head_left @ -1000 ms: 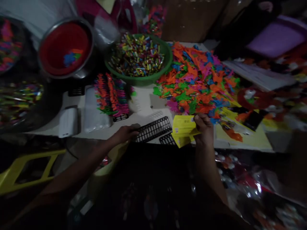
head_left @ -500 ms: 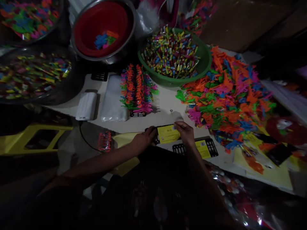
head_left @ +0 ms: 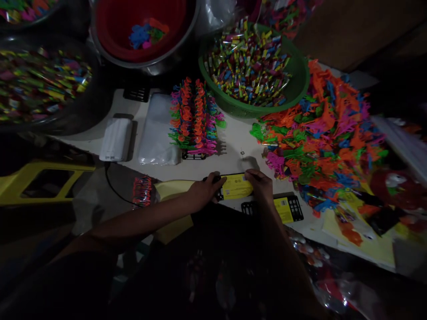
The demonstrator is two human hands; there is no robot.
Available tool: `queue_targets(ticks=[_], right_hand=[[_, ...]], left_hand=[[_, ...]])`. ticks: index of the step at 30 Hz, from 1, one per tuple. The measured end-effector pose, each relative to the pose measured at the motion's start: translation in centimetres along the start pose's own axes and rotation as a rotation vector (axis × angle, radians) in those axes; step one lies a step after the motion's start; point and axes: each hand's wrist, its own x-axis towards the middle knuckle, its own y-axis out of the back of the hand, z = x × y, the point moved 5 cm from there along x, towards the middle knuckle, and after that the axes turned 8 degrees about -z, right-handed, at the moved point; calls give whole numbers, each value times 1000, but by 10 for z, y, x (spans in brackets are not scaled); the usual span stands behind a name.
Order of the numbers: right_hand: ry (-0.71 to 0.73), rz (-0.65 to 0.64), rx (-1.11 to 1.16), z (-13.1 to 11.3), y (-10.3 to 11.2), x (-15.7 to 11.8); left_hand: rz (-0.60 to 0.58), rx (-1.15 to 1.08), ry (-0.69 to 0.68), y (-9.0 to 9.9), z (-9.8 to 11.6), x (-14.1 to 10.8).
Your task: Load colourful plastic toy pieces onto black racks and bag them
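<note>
Cut off at the top: the red bowl (head_left: 113,40). Partly hidden by the right forearm: a second rack (head_left: 295,205). Too small to read: print on the yellow card (head_left: 237,187), flat and rectangular, lying on a slotted black rack (head_left: 219,194) at the near edge of the white table (head_left: 231,133). Clamped on the rack's left end with the left hand (head_left: 202,194); touched at upper right by the right hand (head_left: 263,186), pinching or merely pressing, impossible to tell.
</note>
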Motion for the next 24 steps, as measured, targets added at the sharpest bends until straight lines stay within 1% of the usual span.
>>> queue_targets(ticks=[3, 8, 10, 14, 17, 20, 24], right_hand=[[5, -1, -7, 0, 0, 0], [2, -29, -50, -3, 0, 1], [20, -29, -122, -6, 1, 1], [74, 12, -330, -20, 1, -2], [82, 17, -462, -28, 0, -4], [65, 4, -549, -28, -1, -4], [65, -6, -579, -23, -2, -4]], left_hand=[[1, 4, -8, 1, 0, 1], [2, 47, 21, 2, 1, 4], [4, 45, 18, 4, 2, 4], [-39, 46, 21, 5, 3, 4], [-63, 53, 41, 6, 3, 4], [-88, 54, 62, 5, 3, 4], [-91, 54, 69, 6, 4, 4]])
